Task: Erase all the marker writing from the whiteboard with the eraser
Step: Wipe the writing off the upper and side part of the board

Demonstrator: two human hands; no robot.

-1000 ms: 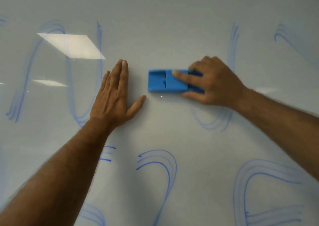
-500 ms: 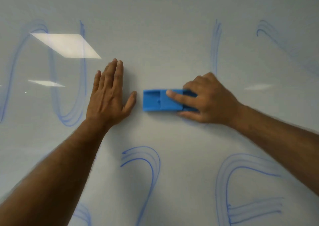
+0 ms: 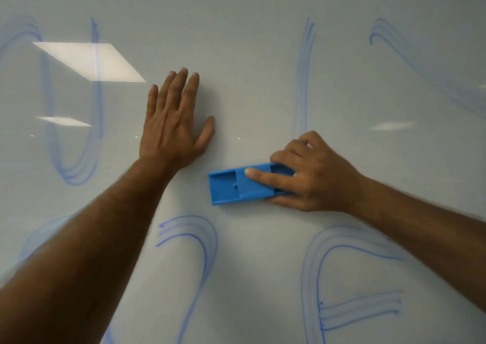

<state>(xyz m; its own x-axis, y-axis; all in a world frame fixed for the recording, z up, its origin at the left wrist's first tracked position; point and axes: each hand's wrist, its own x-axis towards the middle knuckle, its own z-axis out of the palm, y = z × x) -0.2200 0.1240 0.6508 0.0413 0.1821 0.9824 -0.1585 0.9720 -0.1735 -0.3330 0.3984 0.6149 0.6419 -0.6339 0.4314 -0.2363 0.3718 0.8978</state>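
Here, the right hand (image 3: 313,175) is gripping the blue eraser (image 3: 236,186) flat against the whiteboard (image 3: 249,41), its long axis lying sideways, just above the looped marker strokes (image 3: 200,238) (left hand (image 3: 171,130) pressing open-palmed beside).

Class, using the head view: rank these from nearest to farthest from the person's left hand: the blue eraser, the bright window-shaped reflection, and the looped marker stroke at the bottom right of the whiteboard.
Measured from the left hand:
1. Bright reflection, up and to its left, and blue eraser, down and to its right under the right hand: too close to call.
2. Bottom-right marker stroke, clearly farthest, low on the whiteboard.
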